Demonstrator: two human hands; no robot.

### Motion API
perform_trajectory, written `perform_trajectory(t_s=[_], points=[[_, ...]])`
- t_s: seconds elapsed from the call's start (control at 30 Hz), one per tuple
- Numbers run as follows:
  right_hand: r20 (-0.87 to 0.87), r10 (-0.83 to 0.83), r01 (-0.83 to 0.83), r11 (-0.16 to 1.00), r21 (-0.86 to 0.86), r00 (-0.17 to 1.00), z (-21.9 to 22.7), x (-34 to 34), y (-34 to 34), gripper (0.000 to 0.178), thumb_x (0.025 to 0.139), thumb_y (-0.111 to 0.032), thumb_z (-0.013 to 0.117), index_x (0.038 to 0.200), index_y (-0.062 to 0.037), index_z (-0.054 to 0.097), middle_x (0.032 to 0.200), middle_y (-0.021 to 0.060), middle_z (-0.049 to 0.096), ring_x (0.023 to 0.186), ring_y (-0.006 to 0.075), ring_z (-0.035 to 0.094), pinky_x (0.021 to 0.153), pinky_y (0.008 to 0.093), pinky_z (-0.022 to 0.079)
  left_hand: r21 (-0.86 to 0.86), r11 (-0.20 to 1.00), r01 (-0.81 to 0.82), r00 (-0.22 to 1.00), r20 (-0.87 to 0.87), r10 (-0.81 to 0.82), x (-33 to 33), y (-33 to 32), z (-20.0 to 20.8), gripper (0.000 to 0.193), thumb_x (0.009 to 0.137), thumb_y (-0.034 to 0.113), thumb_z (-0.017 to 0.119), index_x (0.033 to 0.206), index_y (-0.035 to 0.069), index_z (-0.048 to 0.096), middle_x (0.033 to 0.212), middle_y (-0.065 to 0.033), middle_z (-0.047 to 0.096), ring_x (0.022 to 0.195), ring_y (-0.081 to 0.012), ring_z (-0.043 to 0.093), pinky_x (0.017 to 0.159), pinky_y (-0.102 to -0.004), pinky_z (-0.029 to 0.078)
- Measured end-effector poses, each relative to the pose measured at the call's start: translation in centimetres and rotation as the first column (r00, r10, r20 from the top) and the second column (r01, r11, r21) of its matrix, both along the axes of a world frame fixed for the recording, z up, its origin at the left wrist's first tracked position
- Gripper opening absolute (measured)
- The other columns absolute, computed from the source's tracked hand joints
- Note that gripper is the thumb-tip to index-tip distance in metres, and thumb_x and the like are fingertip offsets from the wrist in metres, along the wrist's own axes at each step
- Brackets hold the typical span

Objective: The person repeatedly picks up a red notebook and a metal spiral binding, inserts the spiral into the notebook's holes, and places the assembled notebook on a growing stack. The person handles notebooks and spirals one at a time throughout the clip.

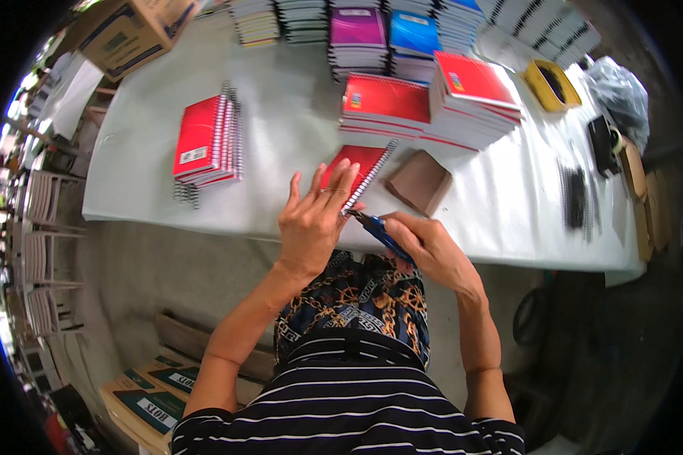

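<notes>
A small red notebook (363,161) lies near the table's front edge, a spiral coil (372,179) running down its right side and sticking out past the far end. My left hand (311,216) rests flat on its cover with fingers spread, holding it down. Blue-handled pliers (383,236) are in the closed grip of my right hand (431,246). Their jaws meet the near end of the coil, beside my left hand. Just right of the notebook sits a brown block-like object (420,183).
Coil-bound red notebooks (203,140) are stacked at the left. Unbound-looking red stacks (474,98) stand behind my hands, with purple (357,30) and blue notebooks (413,34) beyond. A yellow tray (552,86), loose black coils (577,199) and a tape dispenser (605,148) lie right; a cardboard box (133,38) is far left.
</notes>
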State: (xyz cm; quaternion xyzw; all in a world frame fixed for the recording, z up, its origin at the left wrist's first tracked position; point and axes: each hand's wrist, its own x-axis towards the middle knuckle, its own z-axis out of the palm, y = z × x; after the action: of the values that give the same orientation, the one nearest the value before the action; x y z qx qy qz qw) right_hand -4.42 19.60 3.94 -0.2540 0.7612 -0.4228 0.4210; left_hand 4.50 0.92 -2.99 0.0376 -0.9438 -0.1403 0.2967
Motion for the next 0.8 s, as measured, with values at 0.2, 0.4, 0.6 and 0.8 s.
perform_trajectory(t_s=[0.2, 0.4, 0.6, 0.8], points=[[-0.474, -0.273, 0.211, 0.960, -0.182, 0.837, -0.8, -2.6, 3.9, 0.026, 0.099, -0.018, 0.055, 0.117, -0.0014, 0.063, 0.104, 0.0194, 0.064, 0.096, 0.0351, 0.061, 0.087, 0.0397, 0.048, -0.135, 0.976, -0.169, 0.968, -0.208, 0.139, 0.8, -5.5, 5.7, 0.059, 0.085, 0.030, 0.068, 0.140, 0.014, 0.054, 0.136, -0.0031, 0.059, 0.126, -0.0280, 0.056, 0.105, -0.0501, 0.040], [-0.954, -0.040, 0.563, 0.814, 0.141, 0.296, -6.7, -9.2, 12.5, 0.033, 0.098, -0.024, 0.059, 0.127, -0.0090, 0.060, 0.122, 0.0175, 0.059, 0.109, 0.0363, 0.057, 0.096, 0.0420, 0.044, -0.098, 0.915, -0.392, 0.916, -0.133, 0.378, 2.2, -16.9, 6.6, 0.050, 0.089, 0.031, 0.062, 0.139, 0.023, 0.055, 0.139, -0.0026, 0.057, 0.129, -0.0273, 0.054, 0.108, -0.0487, 0.038], [-0.874, -0.418, 0.348, 0.880, -0.322, 0.248, -5.3, -6.8, 5.4, 0.048, 0.080, -0.005, 0.076, 0.125, -0.0062, 0.060, 0.126, 0.0143, 0.057, 0.116, 0.0276, 0.056, 0.098, 0.0412, 0.044, 0.580, 0.783, 0.224, 0.937, -0.350, -0.009, 4.1, -20.7, 6.0, 0.057, 0.087, 0.039, 0.065, 0.139, 0.018, 0.055, 0.139, -0.0042, 0.058, 0.132, -0.0276, 0.051, 0.113, -0.0488, 0.034], [-0.374, -0.161, -0.205, 0.611, -0.765, 0.913, 1.0, -1.0, -15.4, 0.080, 0.073, -0.007, 0.081, 0.144, -0.0086, 0.044, 0.145, 0.0104, 0.049, 0.133, 0.0244, 0.047, 0.113, 0.0417, 0.037, 0.547, 0.025, 0.837, 0.494, -0.733, -0.468, 1.2, -21.9, 5.7, 0.078, 0.077, 0.055, 0.063, 0.146, 0.023, 0.044, 0.153, -0.0033, 0.040, 0.139, -0.0504, 0.029, 0.114, -0.0605, 0.031]])
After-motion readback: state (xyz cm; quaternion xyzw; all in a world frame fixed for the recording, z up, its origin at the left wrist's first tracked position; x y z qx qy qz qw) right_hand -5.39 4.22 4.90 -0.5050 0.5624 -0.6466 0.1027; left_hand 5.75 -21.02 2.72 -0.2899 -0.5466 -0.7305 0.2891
